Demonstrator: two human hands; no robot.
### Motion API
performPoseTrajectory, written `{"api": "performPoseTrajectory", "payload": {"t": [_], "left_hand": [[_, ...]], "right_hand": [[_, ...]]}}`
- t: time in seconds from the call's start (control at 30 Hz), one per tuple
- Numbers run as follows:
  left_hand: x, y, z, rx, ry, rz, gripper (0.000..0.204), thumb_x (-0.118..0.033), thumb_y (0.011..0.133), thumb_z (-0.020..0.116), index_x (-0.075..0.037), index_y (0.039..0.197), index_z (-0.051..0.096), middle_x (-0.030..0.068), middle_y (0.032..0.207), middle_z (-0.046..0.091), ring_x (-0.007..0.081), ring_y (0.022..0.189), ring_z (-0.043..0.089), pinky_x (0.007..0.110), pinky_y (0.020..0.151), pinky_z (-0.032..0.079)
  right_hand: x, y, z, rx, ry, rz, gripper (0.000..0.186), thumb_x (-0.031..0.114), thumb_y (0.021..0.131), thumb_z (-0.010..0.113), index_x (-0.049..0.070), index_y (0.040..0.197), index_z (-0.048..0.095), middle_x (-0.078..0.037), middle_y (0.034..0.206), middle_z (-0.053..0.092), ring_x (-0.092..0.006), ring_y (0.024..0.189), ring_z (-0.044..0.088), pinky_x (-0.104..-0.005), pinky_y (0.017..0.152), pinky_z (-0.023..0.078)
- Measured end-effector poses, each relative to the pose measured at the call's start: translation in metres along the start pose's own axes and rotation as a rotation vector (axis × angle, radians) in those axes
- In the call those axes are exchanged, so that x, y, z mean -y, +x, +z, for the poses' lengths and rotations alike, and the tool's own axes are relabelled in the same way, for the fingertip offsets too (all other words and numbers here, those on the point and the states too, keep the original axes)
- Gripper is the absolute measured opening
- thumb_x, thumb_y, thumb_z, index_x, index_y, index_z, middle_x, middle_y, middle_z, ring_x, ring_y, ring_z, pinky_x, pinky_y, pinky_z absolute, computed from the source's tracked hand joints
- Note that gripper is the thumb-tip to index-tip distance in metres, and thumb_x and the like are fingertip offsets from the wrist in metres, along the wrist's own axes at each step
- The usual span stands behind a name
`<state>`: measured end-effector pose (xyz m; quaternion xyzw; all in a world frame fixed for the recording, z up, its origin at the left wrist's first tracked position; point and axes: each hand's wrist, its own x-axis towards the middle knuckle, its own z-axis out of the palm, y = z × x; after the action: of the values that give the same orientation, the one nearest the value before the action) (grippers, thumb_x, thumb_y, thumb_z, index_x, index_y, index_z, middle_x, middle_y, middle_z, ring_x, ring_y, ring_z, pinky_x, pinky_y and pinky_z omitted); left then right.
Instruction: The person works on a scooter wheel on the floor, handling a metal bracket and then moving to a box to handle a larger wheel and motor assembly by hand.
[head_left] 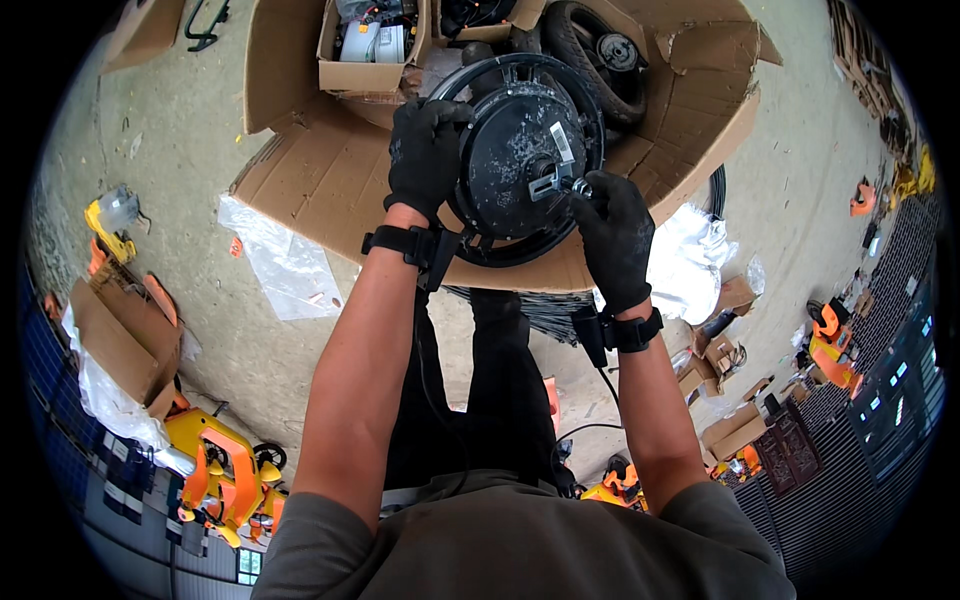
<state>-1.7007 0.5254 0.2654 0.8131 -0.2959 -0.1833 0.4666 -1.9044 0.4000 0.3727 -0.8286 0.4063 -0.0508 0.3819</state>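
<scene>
A white rectangular label (562,142) sits on the black wheel hub (525,160) I hold. Beyond it stands an open brown carton (362,72); a clear plastic bag (285,262) lies left.

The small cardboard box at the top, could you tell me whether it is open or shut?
Open: the small cardboard box has its flaps up, and parts show inside it.
</scene>
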Motion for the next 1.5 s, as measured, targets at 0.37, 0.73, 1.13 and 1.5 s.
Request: {"api": "performPoseTrajectory", "payload": {"t": [0.37, 0.73, 1.13, 1.5], "left_hand": [[-0.0010, -0.0002, -0.0008, 0.004, 0.035, 0.021, 0.018, -0.003, 0.087, 0.059, -0.012, 0.094, 0.073, 0.0084, 0.098, 0.069, 0.0285, 0.098, 0.060, 0.039, 0.092, 0.046], [-0.0030, -0.0004, -0.0005, -0.015, 0.025, 0.009, 0.017, -0.003, 0.088, 0.059, -0.011, 0.093, 0.072, 0.0085, 0.097, 0.068, 0.0284, 0.098, 0.061, 0.039, 0.091, 0.046], [0.0003, -0.0006, 0.0017, -0.034, -0.042, -0.002, 0.011, -0.009, 0.088, 0.062, -0.013, 0.090, 0.072, 0.0113, 0.098, 0.064, 0.0326, 0.100, 0.056, 0.042, 0.088, 0.046], [-0.0002, 0.0005, 0.0016, -0.030, -0.035, 0.023, 0.011, -0.009, 0.089, 0.061, -0.013, 0.089, 0.072, 0.0096, 0.095, 0.066, 0.0316, 0.099, 0.055, 0.042, 0.088, 0.045]], "right_hand": [[-0.0006, 0.0016, -0.0024, -0.017, 0.043, -0.056, 0.031, 0.002, 0.081, 0.072, 0.003, 0.111, 0.062, -0.013, 0.097, 0.059, -0.0233, 0.077, 0.062, -0.0343, 0.068, 0.050], [0.0043, 0.0017, -0.0049, 0.006, 0.033, -0.024, 0.032, 0.000, 0.080, 0.070, 0.003, 0.112, 0.062, -0.013, 0.100, 0.060, -0.0245, 0.080, 0.063, -0.0345, 0.070, 0.052], [-0.0001, 0.0014, 0.0004, -0.031, 0.001, -0.042, 0.029, 0.006, 0.082, 0.074, 0.003, 0.109, 0.063, -0.008, 0.094, 0.062, -0.0168, 0.076, 0.064, -0.0301, 0.068, 0.051], [0.0016, 0.0011, 0.0000, -0.023, -0.007, -0.005, 0.030, 0.008, 0.082, 0.075, 0.002, 0.109, 0.063, -0.008, 0.091, 0.064, -0.0157, 0.073, 0.062, -0.0299, 0.066, 0.051]]}}
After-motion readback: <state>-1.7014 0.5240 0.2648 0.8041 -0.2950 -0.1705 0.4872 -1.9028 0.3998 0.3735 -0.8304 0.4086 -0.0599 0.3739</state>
